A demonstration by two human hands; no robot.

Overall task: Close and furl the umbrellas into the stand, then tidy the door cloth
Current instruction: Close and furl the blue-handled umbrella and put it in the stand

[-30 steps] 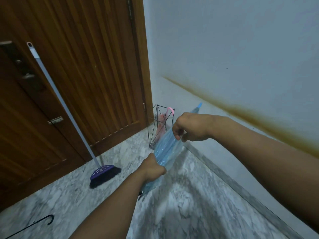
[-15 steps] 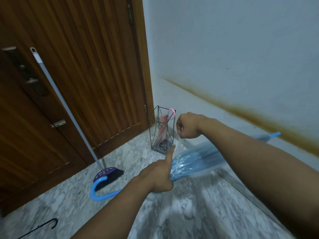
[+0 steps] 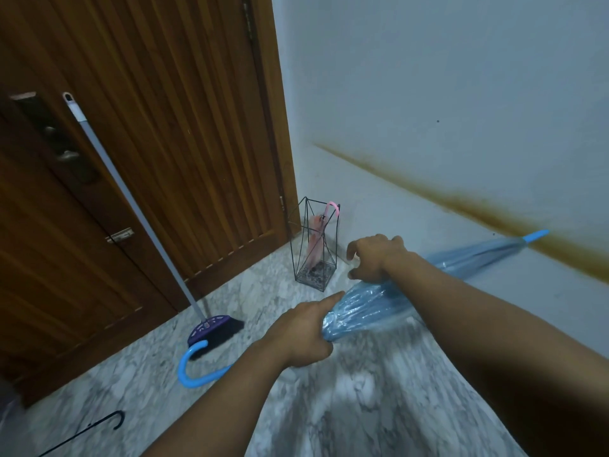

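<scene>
**Blue umbrella held level above the floor**

Nearest, left hand clenched round blue umbrella, forefinger stretched along the folds. Right hand just above the canopy, fingers loosely curled, grasp unclear. Open marble floor below. Beyond, in the corner, wire stand holding pink umbrella.

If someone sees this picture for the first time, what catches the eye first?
Probably the blue umbrella, furled and held across the middle, the left hand gripping its canopy. Behind it, in the corner, a wire stand holds a pink umbrella. A brown stain crosses the wall.
</scene>
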